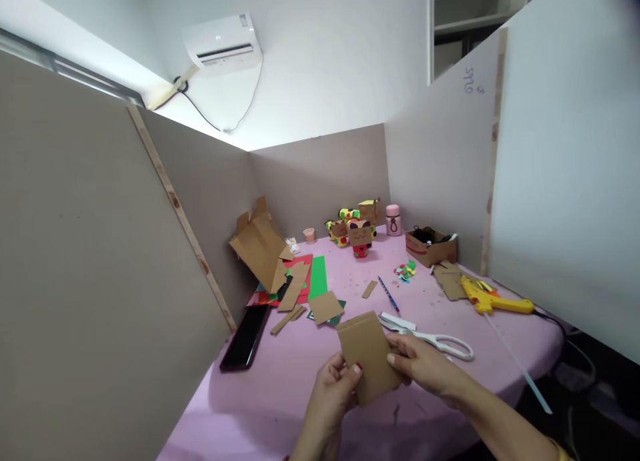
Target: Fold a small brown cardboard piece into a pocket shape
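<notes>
Between my two hands, just above the front of the table, is a brown cardboard piece point(369, 354) with a fold or second edge along its top. My left hand point(333, 384) pinches its lower left side, thumb on the near face. At its right edge my right hand point(415, 361) grips it, with the thumb in front and fingers behind. White-handled scissors point(440, 344) lie just beyond my right hand, beside a white strip point(399, 321). Past the held piece, a square of cardboard point(326, 308) rests on a dark green card.
A yellow glue gun point(493, 301) with a long glue stick lies right. A phone point(245, 337), cardboard scraps and coloured sheets point(317, 277) are left. Farther back stand a cardboard-faced figure point(360, 237), a pink bottle point(393, 221) and an open box point(431, 247). Partitions enclose the table.
</notes>
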`<state>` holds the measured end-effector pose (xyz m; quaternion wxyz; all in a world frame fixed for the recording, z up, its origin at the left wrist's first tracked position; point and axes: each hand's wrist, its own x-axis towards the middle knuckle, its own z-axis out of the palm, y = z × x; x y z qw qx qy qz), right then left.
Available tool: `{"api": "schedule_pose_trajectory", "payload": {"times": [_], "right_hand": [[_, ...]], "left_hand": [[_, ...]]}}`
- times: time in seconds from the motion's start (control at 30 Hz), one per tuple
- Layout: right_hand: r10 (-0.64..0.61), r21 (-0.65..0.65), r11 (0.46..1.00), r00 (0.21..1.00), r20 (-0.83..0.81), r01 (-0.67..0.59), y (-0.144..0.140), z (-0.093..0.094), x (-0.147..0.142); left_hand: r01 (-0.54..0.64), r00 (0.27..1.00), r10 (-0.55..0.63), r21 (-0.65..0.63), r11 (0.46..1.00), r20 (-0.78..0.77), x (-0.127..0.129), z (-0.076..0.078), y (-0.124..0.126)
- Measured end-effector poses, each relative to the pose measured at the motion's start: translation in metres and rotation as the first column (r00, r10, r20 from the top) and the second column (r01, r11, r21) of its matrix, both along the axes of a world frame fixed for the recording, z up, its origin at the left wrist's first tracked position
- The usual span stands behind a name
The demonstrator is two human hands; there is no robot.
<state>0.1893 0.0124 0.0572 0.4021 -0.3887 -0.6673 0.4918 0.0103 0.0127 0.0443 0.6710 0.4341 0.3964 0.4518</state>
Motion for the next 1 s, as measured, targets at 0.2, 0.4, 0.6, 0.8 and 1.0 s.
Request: {"api": "schedule_pose_trajectory", "payload": {"times": [0.2, 0.4, 0.6, 0.8, 1.0], "right_hand": [[-0.021, -0.007, 1.000, 0.998, 0.054, 0.022, -0.004, 0.004, -0.003], [-0.198, 0.084, 0.980, 0.952, 0.233, 0.183, 0.001, 0.001, 0.011], [-0.494, 0.342, 0.868, 0.691, 0.528, 0.360, 0.001, -0.031, 0.064], [-0.481, 0.410, 0.873, 0.603, 0.637, 0.263, -0.004, -0.055, 0.077], [-0.509, 0.428, 0.859, 0.550, 0.662, 0.280, -0.007, -0.054, 0.083]], "left_hand": [[-0.044, 0.995, 0.046, -0.026, 0.999, 0.084, 0.005, -0.019, 0.001], [-0.057, 0.985, 0.064, -0.044, 0.997, 0.163, 0.001, -0.013, -0.012], [-0.093, 0.959, 0.133, -0.166, 0.982, 0.250, -0.005, -0.009, -0.021], [-0.122, 0.942, 0.184, -0.221, 0.968, 0.282, -0.015, -0.011, -0.027], [-0.121, 0.923, 0.185, -0.202, 0.972, 0.337, -0.021, -0.011, -0.027]]}}
